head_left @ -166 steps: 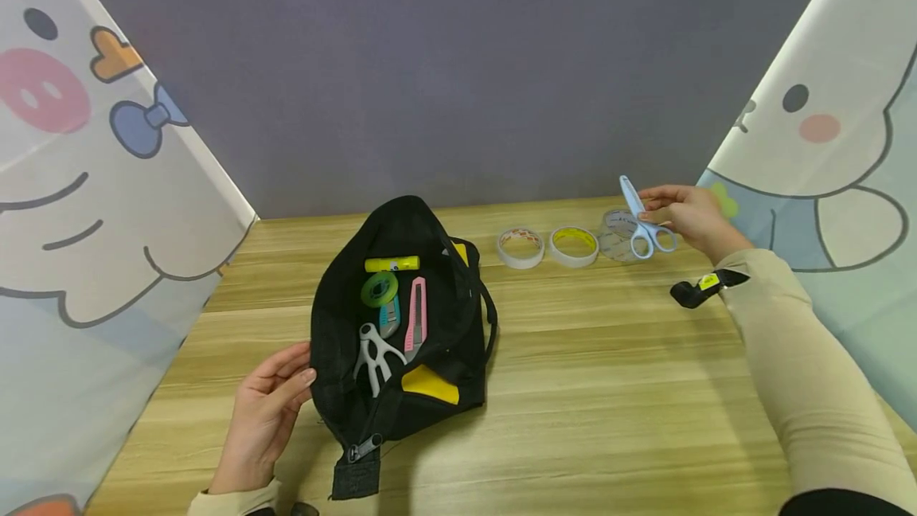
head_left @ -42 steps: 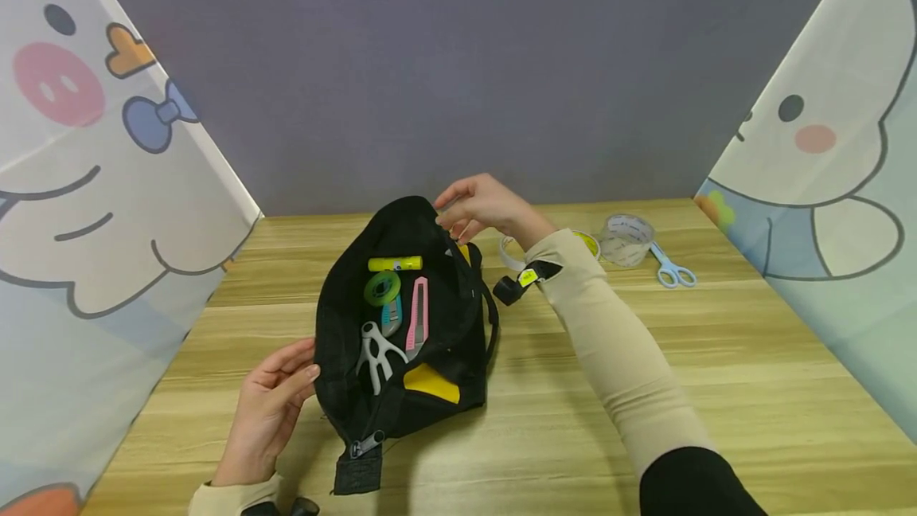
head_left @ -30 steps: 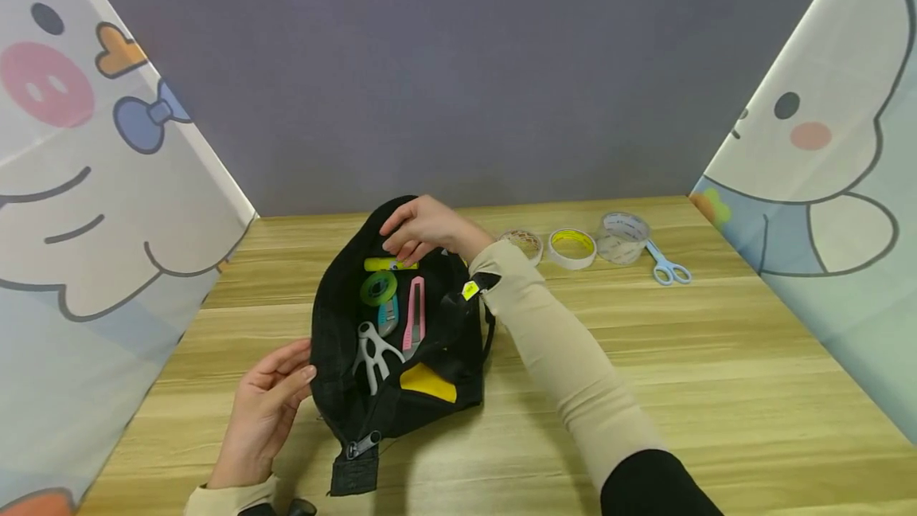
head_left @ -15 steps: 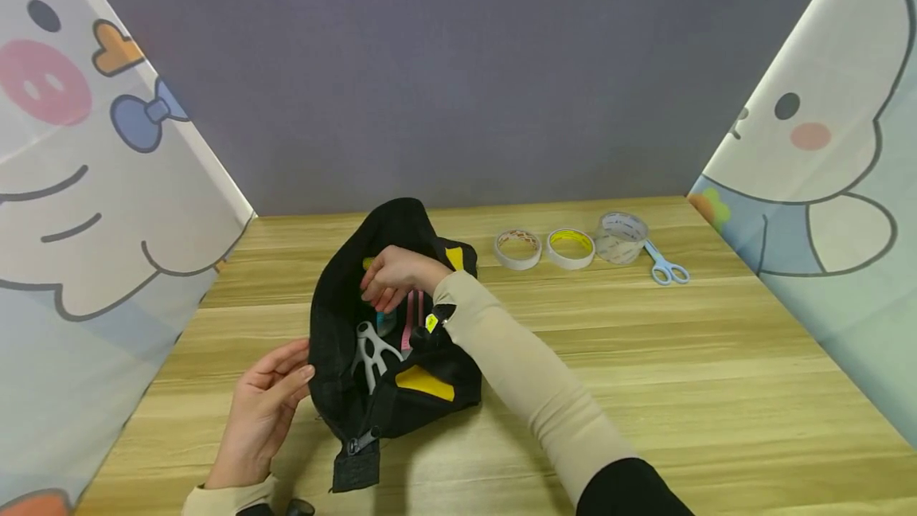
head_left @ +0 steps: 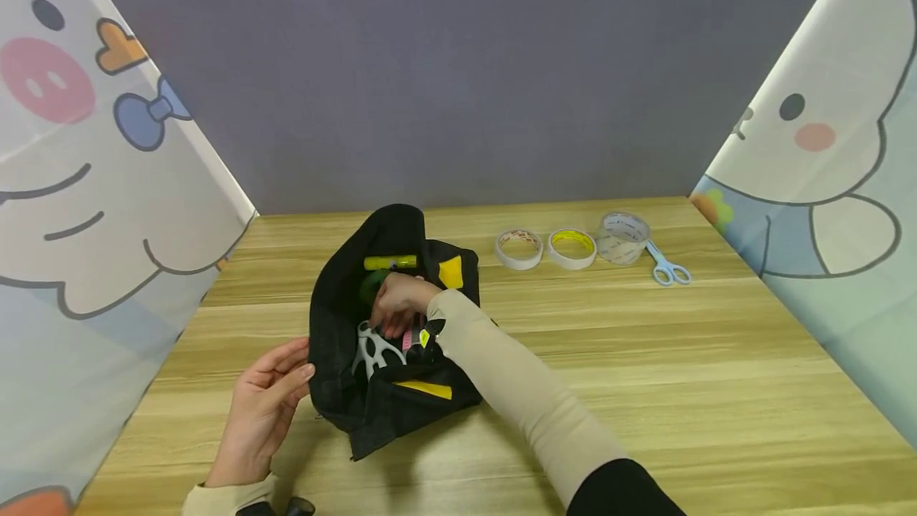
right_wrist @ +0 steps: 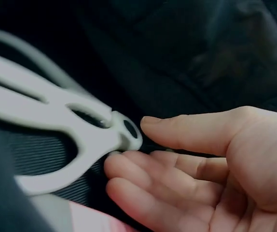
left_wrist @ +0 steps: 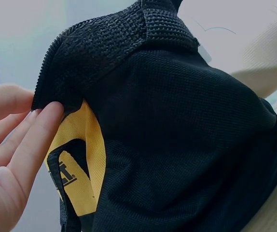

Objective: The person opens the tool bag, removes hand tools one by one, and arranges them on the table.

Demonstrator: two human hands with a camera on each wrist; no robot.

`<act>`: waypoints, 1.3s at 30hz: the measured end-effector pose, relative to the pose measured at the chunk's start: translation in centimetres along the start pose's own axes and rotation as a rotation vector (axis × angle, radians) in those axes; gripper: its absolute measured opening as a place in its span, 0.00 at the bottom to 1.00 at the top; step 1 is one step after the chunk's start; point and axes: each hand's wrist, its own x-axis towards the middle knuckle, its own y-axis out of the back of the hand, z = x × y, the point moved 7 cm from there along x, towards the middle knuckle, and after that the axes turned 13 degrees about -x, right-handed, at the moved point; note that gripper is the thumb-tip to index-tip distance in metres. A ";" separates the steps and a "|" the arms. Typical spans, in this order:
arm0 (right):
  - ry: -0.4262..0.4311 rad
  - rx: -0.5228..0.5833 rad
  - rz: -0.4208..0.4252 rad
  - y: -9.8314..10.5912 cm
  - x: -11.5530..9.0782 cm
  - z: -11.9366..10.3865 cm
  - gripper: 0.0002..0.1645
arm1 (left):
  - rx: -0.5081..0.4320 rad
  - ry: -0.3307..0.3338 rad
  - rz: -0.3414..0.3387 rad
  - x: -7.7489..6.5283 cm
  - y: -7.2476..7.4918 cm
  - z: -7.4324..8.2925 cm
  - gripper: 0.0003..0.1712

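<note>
My left hand (head_left: 261, 408) pinches the left rim of the open black tool bag (head_left: 331, 293). In the left wrist view, thumb and fingers hold its zippered edge above a yellow panel (left_wrist: 83, 188). My right hand (head_left: 403, 297) is inside the bag. In the right wrist view, its parted thumb and fingers stand right at the holed end of a whitish spring clamp (right_wrist: 90, 130). Beside the clamp, a pink utility knife (head_left: 408, 339) shows partly under the hand. Farther back in the bag lie a yellow tube (head_left: 390, 262) and a green tape roll (head_left: 368, 287), partly hidden.
On the wooden table (head_left: 645, 373), right of the bag, two white tape rolls (head_left: 519, 263) (head_left: 571, 263) and a wide clear tape roll (head_left: 622, 249) stand in a row. Light-blue scissors (head_left: 669, 269) lie beside the clear roll. A grey panel (head_left: 473, 86) rises behind.
My right hand has left the scissors by the tape rolls and moved left, down into the bag to the clamp. The bag's front edge has sagged and folded. My left hand keeps its hold.
</note>
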 end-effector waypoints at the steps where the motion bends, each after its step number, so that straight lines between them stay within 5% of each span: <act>1: 0.002 -0.009 0.018 -0.1 0.0 0.1 0.03 | 0.001 0.003 0.002 0.0 0.0 0.0 0.26; 18: -0.012 -0.410 0.149 -1.0 0.4 -1.4 0.15 | -0.003 0.002 -0.016 0.1 0.1 -0.3 0.26; 27: -0.043 -0.437 0.148 -0.9 0.5 -1.5 0.13 | -0.016 0.000 -0.016 0.1 0.1 -0.3 0.26; 39: -0.058 -0.310 0.160 -0.7 0.4 -1.3 0.11 | 0.017 0.014 0.030 -0.1 0.4 0.0 0.27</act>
